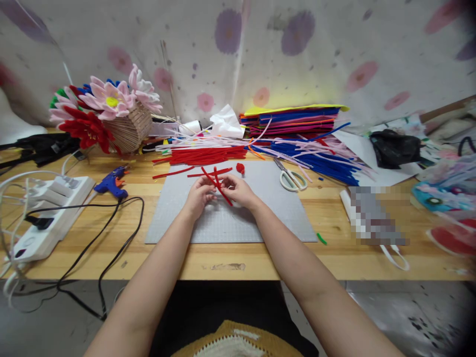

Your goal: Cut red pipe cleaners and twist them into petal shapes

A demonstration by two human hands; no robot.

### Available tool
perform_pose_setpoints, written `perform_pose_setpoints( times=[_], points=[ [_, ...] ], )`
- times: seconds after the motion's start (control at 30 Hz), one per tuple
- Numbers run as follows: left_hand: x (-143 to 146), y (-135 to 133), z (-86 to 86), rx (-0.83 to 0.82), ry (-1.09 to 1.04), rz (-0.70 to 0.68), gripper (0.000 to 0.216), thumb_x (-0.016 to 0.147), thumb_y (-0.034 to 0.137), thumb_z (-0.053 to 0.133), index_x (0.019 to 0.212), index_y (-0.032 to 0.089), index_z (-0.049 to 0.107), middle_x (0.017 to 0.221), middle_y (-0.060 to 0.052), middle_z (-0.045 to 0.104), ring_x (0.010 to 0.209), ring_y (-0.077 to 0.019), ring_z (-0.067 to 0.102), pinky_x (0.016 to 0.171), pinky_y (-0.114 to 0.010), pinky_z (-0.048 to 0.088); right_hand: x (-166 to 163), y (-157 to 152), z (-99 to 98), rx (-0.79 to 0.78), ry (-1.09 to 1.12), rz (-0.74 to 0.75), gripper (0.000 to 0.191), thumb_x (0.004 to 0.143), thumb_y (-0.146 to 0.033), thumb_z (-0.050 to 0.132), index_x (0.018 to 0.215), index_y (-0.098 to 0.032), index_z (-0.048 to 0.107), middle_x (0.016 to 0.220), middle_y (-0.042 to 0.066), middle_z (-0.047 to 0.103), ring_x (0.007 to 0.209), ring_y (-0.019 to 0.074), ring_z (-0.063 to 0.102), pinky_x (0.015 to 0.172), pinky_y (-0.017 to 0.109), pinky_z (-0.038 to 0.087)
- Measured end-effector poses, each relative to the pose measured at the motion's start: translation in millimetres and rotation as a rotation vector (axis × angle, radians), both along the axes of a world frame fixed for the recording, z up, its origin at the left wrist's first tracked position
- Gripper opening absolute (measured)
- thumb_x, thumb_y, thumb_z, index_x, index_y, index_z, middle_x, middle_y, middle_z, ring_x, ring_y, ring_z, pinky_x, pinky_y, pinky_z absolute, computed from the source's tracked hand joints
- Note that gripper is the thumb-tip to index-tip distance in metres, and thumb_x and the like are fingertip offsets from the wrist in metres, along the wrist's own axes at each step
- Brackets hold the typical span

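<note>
Where two bare forearms come over the front edge of the wooden table (260,265), both hands meet above the grey mat (286,218), and I see the crossed red stems (227,199) between them. The right hand (240,191) pinches close to the crossing with thumb and finger. The left hand (201,196) has its fingers half curled, the tips at the other side of the stems; whether it presses them firmly I cannot tell. For me, the important relation is this crossing: it lies left of the right fingertips and seems a little nearer to them than to the left ones. One stem runs diagonally, its far end to the left and its near end to the right; the other stands steeper and points away from the person.

Just beyond the hands, a loose red stem (195,174) lies crosswise. Behind the right hand rests a small red knob (240,169), and farther to the right the scissors (292,181), handles towards the person. Farthest, past the mat, lies the red bundle (208,155), its stems also running crosswise.
</note>
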State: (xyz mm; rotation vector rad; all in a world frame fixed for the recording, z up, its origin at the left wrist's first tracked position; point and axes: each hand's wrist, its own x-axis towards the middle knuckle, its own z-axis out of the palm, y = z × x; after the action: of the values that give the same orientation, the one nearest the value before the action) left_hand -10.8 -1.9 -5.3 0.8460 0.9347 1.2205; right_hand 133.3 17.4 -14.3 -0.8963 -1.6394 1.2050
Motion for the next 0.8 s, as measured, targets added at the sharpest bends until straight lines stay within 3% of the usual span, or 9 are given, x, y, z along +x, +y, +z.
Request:
perform_pose_setpoints(
  times=[0.1,0.27,0.4,0.57,0.8],
  points=[
    [-1.8,-2.7,1.9,0.03,0.017,-0.129,0.035,0.055,0.02,0.068,0.089,0.016,0.062,0.068,0.001,0.06,0.048,-0.0047,0.049,0.044,-0.017,0.043,1.1,-1.0,-2.3,-0.208,0.138,0.144,0.027,0.061,-0.02,0.062,0.085,-0.019,0.049,0.07,-0.003,0.058,0.062,0.0098,0.054,0.055,0.022,0.041],
    [0.5,-2.1,-1.1,-0.013,0.126,-0.097,0.033,0.053,0.032,0.074,0.077,0.01,0.065,0.06,-0.002,0.061,0.046,-0.0063,0.049,0.048,-0.022,0.045,2.4,-3.8,-4.1,-0.329,0.193,0.226,0.027,0.063,-0.027,0.065,0.076,-0.019,0.043,0.071,-0.003,0.06,0.062,0.0102,0.057,0.055,0.021,0.041],
    [0.0,1.3,-1.7,-0.024,0.072,0.047,0.035,0.056,0.039,0.072,0.073,0.009,0.064,0.049,0.002,0.054,0.042,-0.0047,0.046,0.051,-0.022,0.046,-1.1,-5.4,0.4,-0.214,0.125,0.213,0.021,0.071,-0.036,0.058,0.075,-0.018,0.047,0.07,-0.002,0.059,0.06,0.009,0.053,0.056,0.021,0.039],
    [-2.0,3.8,0.0,-0.044,0.05,0.225,0.035,0.055,0.037,0.072,0.074,0.01,0.062,0.048,0.004,0.052,0.042,-0.0035,0.044,0.045,-0.017,0.038,-7.5,-8.2,0.0,-0.013,-0.183,0.156,0.024,0.073,-0.04,0.056,0.071,-0.017,0.051,0.055,-0.005,0.048,0.05,0.0075,0.041,0.05,0.021,0.032],
    [-3.5,5.6,0.9,-0.03,0.037,0.242,0.034,0.054,0.034,0.072,0.073,0.009,0.06,0.054,0.001,0.055,0.05,-0.0065,0.052,0.052,-0.02,0.047,-9.8,-13.3,4.3,0.298,-0.62,-0.111,0.023,0.087,-0.031,0.039,0.082,-0.019,0.058,0.078,0.002,0.062,0.069,0.0112,0.052,0.063,0.023,0.033]
  ],
)
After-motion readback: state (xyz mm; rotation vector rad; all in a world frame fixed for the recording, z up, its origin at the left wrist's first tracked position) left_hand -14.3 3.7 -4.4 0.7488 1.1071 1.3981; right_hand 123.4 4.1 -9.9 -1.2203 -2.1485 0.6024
